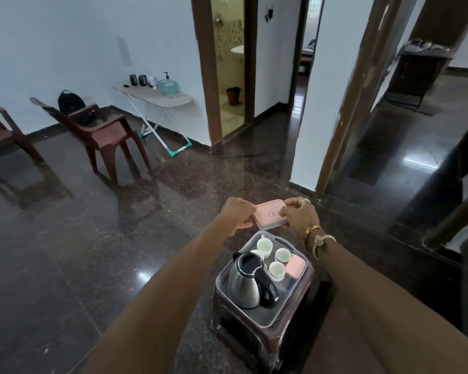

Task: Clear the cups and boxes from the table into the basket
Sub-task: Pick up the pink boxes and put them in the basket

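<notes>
Both hands, left (238,213) and right (299,215), hold a pink box (269,213) above the basket (292,247).

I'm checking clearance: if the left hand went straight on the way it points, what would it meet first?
The left hand would first meet the box it grips, then probably the right hand at the box's other end; depth is unclear.

A home's living room: plastic chairs (97,130), an ironing board (157,97), a bathroom doorway (227,68), polished granite floor (65,252).

Dim room, glare patches on polished floor (146,238), wide-angle edge warping.
</notes>
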Demonstrator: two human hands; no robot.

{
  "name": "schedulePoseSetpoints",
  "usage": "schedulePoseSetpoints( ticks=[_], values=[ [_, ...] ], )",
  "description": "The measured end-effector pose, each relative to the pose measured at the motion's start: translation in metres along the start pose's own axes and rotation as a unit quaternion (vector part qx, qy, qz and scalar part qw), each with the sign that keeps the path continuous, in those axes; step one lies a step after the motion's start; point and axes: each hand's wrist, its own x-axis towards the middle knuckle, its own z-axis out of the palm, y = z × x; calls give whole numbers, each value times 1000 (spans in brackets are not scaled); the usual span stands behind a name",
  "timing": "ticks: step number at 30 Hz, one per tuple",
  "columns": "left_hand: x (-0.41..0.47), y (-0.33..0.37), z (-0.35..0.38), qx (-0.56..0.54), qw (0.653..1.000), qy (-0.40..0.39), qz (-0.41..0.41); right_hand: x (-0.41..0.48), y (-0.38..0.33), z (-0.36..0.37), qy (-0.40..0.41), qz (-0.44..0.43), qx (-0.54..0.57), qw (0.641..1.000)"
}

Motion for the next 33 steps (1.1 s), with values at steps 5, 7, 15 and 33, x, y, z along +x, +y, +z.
schedulePoseSetpoints(
  ticks=[5, 7, 15, 33],
  values=[
    [11, 4, 31, -34, 999, -26, -29, 13, 5, -22, 10, -4, -2, 1000],
    [15, 4, 47, -24, 998, -53, -26, 17, 8, -34, 25, -2, 1, 1000],
    [36, -3, 106, -15, 989, -149, -18, 27, 39, -76, 114, 49, 8, 992],
    [121, -102, 142, 143, 956, -247, -66, 42, 146, -13, 212, 280, 14, 936]
  ],
)
